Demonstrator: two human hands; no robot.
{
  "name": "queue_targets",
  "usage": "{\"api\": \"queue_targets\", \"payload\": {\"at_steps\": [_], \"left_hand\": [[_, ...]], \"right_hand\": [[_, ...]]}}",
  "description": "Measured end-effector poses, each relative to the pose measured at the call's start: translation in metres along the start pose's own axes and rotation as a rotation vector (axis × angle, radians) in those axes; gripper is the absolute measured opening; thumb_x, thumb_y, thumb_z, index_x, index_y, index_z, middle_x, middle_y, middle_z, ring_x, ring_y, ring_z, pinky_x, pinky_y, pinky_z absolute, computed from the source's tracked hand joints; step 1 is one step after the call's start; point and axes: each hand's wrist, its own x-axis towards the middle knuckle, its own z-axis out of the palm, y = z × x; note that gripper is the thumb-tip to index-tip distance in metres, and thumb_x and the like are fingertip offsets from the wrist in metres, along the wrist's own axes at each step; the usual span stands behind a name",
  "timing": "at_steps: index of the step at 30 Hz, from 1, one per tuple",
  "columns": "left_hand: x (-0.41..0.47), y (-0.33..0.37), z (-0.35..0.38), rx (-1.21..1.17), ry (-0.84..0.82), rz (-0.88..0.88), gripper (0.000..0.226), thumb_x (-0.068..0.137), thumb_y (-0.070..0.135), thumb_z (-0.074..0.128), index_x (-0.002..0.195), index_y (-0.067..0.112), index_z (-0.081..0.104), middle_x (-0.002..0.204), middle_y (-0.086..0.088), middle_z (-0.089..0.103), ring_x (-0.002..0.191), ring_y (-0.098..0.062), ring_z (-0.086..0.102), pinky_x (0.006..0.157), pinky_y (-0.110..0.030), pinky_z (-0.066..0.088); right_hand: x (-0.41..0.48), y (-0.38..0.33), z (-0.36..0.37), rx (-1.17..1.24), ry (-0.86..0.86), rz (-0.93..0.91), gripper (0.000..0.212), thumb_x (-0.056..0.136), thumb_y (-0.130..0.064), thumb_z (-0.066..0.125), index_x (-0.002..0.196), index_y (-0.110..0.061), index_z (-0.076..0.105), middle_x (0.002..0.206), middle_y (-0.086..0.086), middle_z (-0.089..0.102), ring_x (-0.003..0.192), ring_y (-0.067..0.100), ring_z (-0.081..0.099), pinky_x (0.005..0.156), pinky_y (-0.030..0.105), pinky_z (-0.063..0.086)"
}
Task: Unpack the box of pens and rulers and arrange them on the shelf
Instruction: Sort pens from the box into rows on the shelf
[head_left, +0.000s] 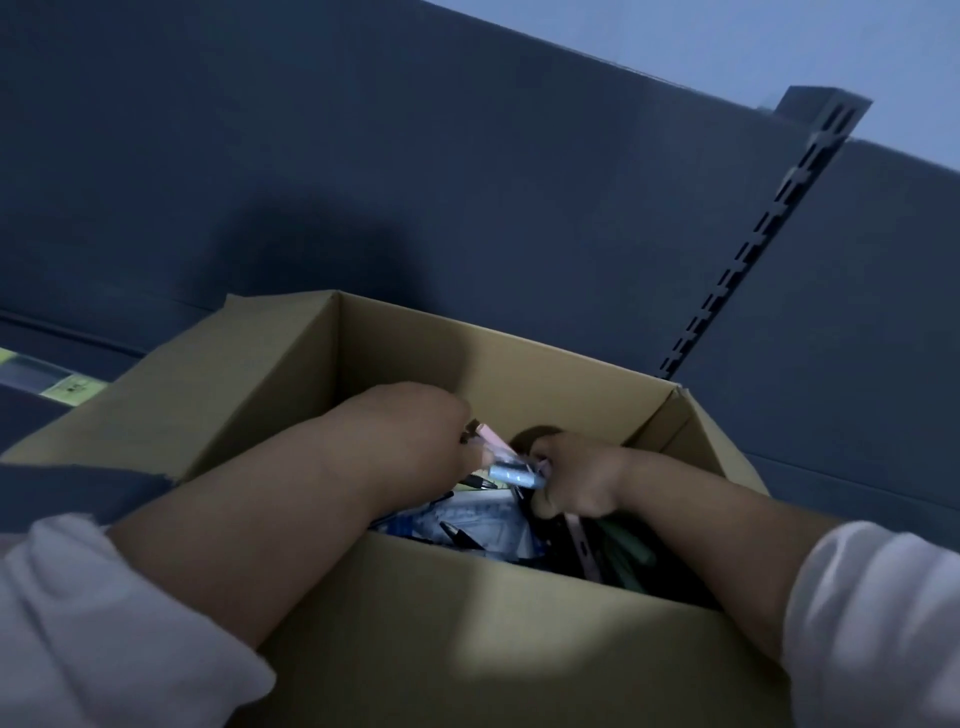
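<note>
An open cardboard box (519, 358) fills the lower middle of the head view, with pens and rulers (478, 514) jumbled in its dim bottom. Both my hands reach inside it. My left hand (415, 431) is curled round a pink-topped pack of pens (485, 439). My right hand (576, 478) grips the end of a light blue pen pack (514, 475), which lies between the two hands. A long dark ruler (584, 545) leans below my right hand. My fingers are mostly hidden.
A dark blue shelving back panel (467, 171) rises behind the box, with a slotted upright (748, 249) running diagonally at right. A shelf edge with yellow price labels (67, 387) shows at far left. White sleeves cover both forearms.
</note>
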Motion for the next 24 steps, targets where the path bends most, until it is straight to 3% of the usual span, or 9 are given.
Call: {"api": "queue_targets", "payload": {"at_steps": [2,5,7,9,10,13,18,22,24], "left_hand": [[0.000,-0.001,-0.002,-0.043,0.051,0.004,0.026,0.093,0.051,0.045,0.094,0.027,0.054,0.080,0.010,0.050,0.076,-0.009,0.049,0.056,-0.025,0.032],[0.000,-0.003,-0.005,-0.085,0.148,0.018,0.027,0.094,0.050,0.046,0.093,0.024,0.054,0.079,0.009,0.051,0.072,-0.007,0.049,0.055,-0.025,0.032],[0.000,-0.001,-0.007,-0.190,0.167,0.015,0.032,0.093,0.051,0.047,0.104,0.022,0.057,0.090,0.005,0.059,0.078,-0.006,0.053,0.060,-0.025,0.039],[-0.001,0.005,-0.009,-0.354,0.130,-0.012,0.046,0.090,0.055,0.050,0.123,0.022,0.054,0.112,0.004,0.062,0.096,-0.008,0.057,0.078,-0.029,0.048],[-0.002,0.008,-0.010,-0.447,0.098,-0.025,0.046,0.089,0.057,0.051,0.122,0.024,0.055,0.113,0.007,0.062,0.099,-0.006,0.058,0.084,-0.029,0.049],[-0.002,0.023,-0.014,-0.622,0.010,0.011,0.023,0.087,0.057,0.054,0.085,0.035,0.055,0.089,0.018,0.061,0.085,0.003,0.058,0.072,-0.018,0.045],[-0.003,0.049,-0.011,-0.853,-0.142,0.168,0.020,0.084,0.047,0.065,0.103,0.044,0.058,0.102,0.017,0.066,0.094,0.006,0.061,0.078,-0.013,0.047],[0.001,0.068,-0.012,-0.856,-0.031,0.128,0.037,0.073,0.036,0.079,0.104,0.030,0.061,0.093,0.008,0.070,0.088,-0.007,0.067,0.080,-0.027,0.054],[-0.001,0.079,-0.015,-0.857,0.053,0.063,0.031,0.072,0.033,0.079,0.096,0.030,0.060,0.086,0.007,0.069,0.077,-0.006,0.067,0.069,-0.025,0.055]], "right_hand": [[-0.002,0.000,-0.010,0.193,0.100,-0.033,0.021,0.077,-0.011,0.066,0.093,-0.018,0.053,0.072,-0.006,0.054,0.065,0.013,0.049,0.049,0.017,0.037],[-0.009,0.006,-0.024,0.590,0.238,-0.053,0.018,0.079,-0.006,0.065,0.092,-0.018,0.059,0.074,-0.001,0.053,0.070,0.016,0.049,0.062,0.025,0.039],[-0.017,0.007,-0.031,0.849,0.216,-0.076,0.025,0.081,0.000,0.061,0.101,-0.016,0.061,0.081,0.004,0.058,0.079,0.019,0.055,0.077,0.032,0.045],[-0.026,0.006,-0.036,1.096,0.137,-0.152,0.027,0.085,0.007,0.055,0.103,-0.012,0.059,0.085,0.009,0.060,0.079,0.022,0.058,0.077,0.036,0.050],[-0.030,0.006,-0.039,1.192,0.107,-0.202,0.026,0.086,0.009,0.052,0.102,-0.010,0.057,0.084,0.011,0.060,0.076,0.023,0.059,0.075,0.037,0.051],[-0.044,0.003,-0.046,1.351,0.097,-0.335,0.020,0.088,0.009,0.050,0.089,-0.011,0.053,0.079,0.010,0.060,0.071,0.022,0.060,0.071,0.036,0.054],[-0.063,-0.002,-0.050,1.521,0.152,-0.459,0.023,0.088,0.009,0.047,0.082,-0.012,0.052,0.079,0.013,0.058,0.079,0.028,0.058,0.082,0.046,0.051],[-0.078,-0.003,-0.049,1.652,0.208,-0.465,0.017,0.090,0.007,0.047,0.096,-0.008,0.051,0.084,0.017,0.057,0.077,0.028,0.059,0.078,0.046,0.053],[-0.087,-0.002,-0.051,1.781,0.254,-0.435,0.026,0.091,0.006,0.048,0.114,-0.003,0.053,0.091,0.017,0.064,0.075,0.025,0.065,0.072,0.044,0.058]]}}
